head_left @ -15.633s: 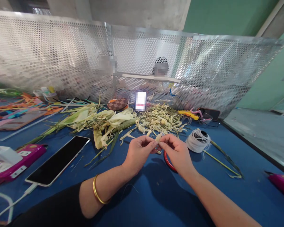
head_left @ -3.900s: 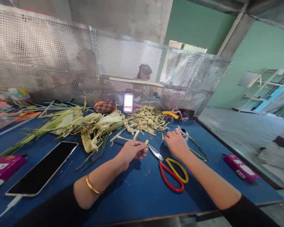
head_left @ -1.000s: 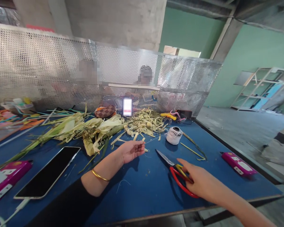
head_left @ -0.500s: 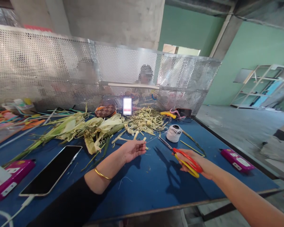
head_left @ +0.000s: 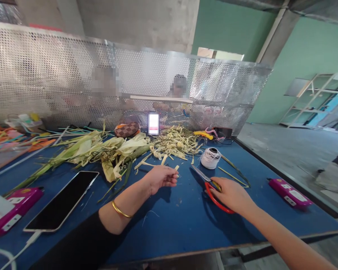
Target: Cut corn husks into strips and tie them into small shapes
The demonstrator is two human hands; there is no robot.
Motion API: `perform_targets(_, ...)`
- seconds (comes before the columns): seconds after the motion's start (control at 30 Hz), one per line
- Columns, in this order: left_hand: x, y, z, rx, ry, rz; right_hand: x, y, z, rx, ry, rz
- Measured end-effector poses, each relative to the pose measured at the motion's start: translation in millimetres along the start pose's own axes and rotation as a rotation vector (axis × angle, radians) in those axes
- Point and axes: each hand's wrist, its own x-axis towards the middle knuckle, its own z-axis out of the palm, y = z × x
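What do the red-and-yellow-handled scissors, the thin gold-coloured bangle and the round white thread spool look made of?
Scissors: blades likely polished steel, silvery and shiny; smooth, brightly coloured handles, perhaps plastic.
Bangle: probably polished metal, from its bright highlights; real gold can't be told.
Thread spool: matte fibre, from its fine wound strands; cotton or synthetic is unclear.

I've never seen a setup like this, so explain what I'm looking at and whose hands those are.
There's no robot here. One camera, worn on a person's head, looks forward and down at that person's own bare hands. The left hand pinches a pale strip; the right hand holds scissors with red and yellow handles. On the blue table lie husk-like leaves, a heap of shredded strips, a spool of white thread and a phone.
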Motion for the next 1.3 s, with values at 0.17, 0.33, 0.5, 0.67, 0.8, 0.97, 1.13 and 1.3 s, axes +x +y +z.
perform_targets(0.17,-12.4,-1.5,4.3,0.248,-0.007,0.132,-13.7,-0.4,2.7,-0.285,0.006,0.012)
perform_targets(0.33,-22.4,-8.1,7.2,0.434,0.003,0.253,-10.2,-19.3,-11.7,-0.211,0.082,-0.033)
perform_targets(0.5,-29.4,-10.1,6.5,0.589,-0.001,0.397,12.5,-67.9,-11.8,0.709,-0.029,-0.140)
perform_targets(0.67,-27.6,-10.9,0.1,0.720,0.041,0.442,29.7,-97.6,-4.4,0.840,-0.070,-0.090)
perform_targets(0.8,-22.4,-10.7,-5.4,0.699,0.064,0.381,38.4,-93.7,-3.5,0.791,-0.125,-0.141)
perform_targets(0.97,-24.1,-5.0,-7.2,0.488,0.064,0.234,54.1,-70.7,-3.4,0.867,0.070,-0.110)
perform_targets(1.13,-28.7,-3.5,2.1,0.439,-0.255,0.160,66.2,-55.7,4.6,1.066,0.167,0.021)
perform_targets(1.3,-30.9,22.2,-12.1,0.807,-0.013,0.383,71.6,-53.5,16.4,1.016,0.154,0.007)
